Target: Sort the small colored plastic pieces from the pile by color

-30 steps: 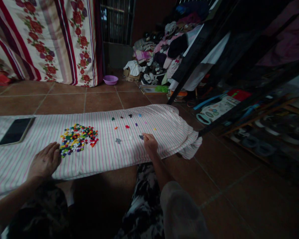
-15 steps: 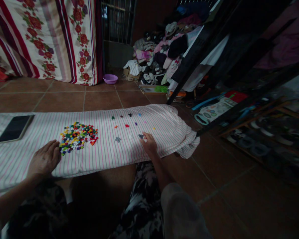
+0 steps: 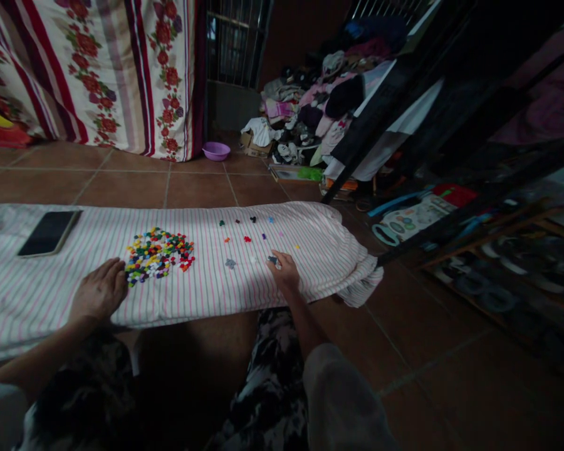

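A heap of small coloured pieces (image 3: 160, 254) lies on the striped cloth (image 3: 178, 307). My left hand (image 3: 99, 289) rests flat at the heap's left edge, fingers stretched out and holding nothing. Farther right, my right hand (image 3: 284, 270) has its thumb and fingertips at a small cluster of dark grey pieces (image 3: 273, 260) on the cloth. Left of it are white pieces (image 3: 254, 260) and a lighter grey cluster (image 3: 230, 264). Beyond these sit small groups in separate colours, among them red (image 3: 247, 238), green (image 3: 222, 223), black (image 3: 252, 219) and blue (image 3: 271, 219).
A phone (image 3: 49, 233) lies on the cloth at the left. On the tiled floor behind are a purple basin (image 3: 216, 151) and a pile of clothes (image 3: 310, 106). A dark slanted post (image 3: 352, 169) and a shoe rack (image 3: 489, 250) stand at the right.
The camera view has shifted slightly, so the scene sits farther right. Both hands keep nearly the same places on the cloth, the right still at the dark grey pieces.
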Motion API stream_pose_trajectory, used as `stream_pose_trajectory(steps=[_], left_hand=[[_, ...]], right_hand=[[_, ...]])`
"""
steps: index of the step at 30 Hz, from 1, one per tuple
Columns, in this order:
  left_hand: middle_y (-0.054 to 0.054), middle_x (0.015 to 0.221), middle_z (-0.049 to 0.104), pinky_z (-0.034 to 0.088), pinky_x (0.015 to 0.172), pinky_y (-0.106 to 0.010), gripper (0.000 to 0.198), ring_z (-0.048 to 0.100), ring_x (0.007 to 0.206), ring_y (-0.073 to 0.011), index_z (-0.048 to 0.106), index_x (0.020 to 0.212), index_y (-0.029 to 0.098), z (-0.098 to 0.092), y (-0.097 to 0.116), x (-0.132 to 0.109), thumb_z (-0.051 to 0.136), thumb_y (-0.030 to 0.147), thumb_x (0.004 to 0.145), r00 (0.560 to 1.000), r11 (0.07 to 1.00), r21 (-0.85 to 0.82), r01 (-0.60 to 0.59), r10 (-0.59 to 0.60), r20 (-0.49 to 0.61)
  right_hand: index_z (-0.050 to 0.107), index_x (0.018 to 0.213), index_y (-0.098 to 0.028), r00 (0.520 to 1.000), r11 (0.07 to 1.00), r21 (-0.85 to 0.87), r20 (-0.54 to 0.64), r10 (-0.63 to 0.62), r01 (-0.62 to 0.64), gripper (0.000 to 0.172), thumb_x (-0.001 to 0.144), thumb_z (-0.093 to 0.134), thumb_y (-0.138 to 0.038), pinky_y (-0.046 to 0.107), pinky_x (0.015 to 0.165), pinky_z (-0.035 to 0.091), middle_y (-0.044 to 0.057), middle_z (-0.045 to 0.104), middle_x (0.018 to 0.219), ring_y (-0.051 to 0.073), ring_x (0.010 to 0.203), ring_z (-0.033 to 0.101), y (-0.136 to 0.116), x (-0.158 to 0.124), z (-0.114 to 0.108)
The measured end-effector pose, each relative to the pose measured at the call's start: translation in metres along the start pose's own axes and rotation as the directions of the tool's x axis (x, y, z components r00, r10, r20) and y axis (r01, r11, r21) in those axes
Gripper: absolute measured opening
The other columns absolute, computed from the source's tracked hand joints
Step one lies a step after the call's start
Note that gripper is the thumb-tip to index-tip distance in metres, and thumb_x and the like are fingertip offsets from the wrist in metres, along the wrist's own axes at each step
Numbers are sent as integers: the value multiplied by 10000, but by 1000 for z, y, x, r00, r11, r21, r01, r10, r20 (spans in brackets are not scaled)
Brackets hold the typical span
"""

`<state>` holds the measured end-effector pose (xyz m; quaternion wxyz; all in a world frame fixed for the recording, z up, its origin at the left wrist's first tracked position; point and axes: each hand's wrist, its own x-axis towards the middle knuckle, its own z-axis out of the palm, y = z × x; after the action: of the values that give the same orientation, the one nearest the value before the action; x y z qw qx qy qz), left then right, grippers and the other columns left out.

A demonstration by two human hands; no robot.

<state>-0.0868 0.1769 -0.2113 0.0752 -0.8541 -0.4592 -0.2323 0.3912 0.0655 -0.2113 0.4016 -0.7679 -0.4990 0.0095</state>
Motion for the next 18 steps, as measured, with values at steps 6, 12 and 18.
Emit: stream_pose_trajectory(steps=[6,12,18], left_hand=[[-187,1231,613,429,1007,-473,429,537,1218,-284,574,1146,124,-7,13,6,270,335,928,987,987,4,162,-162,15],[-171,1288,595,394,1050,-443,427,513,1256,-267,577,1184,115,-7,17,8,289,320,943,973,973,-1,230,-230,24],[-170,1302,592,391,1048,-446,417,508,1257,-276,577,1192,107,-8,19,9,301,303,948,969,969,-10,245,-245,37]], right_hand=[[679,1039,-164,964,986,107,-219,149,-128,412,798,499,-446,345,744,493,109,634,999,193,791,579,-1,-7,-1],[668,1070,-149,986,988,138,-158,-49,71,397,840,455,-393,348,727,504,120,645,969,214,831,598,-53,-23,6],[696,1042,-205,859,875,274,222,-462,400,310,917,420,-275,303,788,526,80,660,990,182,892,624,-142,-58,58]])
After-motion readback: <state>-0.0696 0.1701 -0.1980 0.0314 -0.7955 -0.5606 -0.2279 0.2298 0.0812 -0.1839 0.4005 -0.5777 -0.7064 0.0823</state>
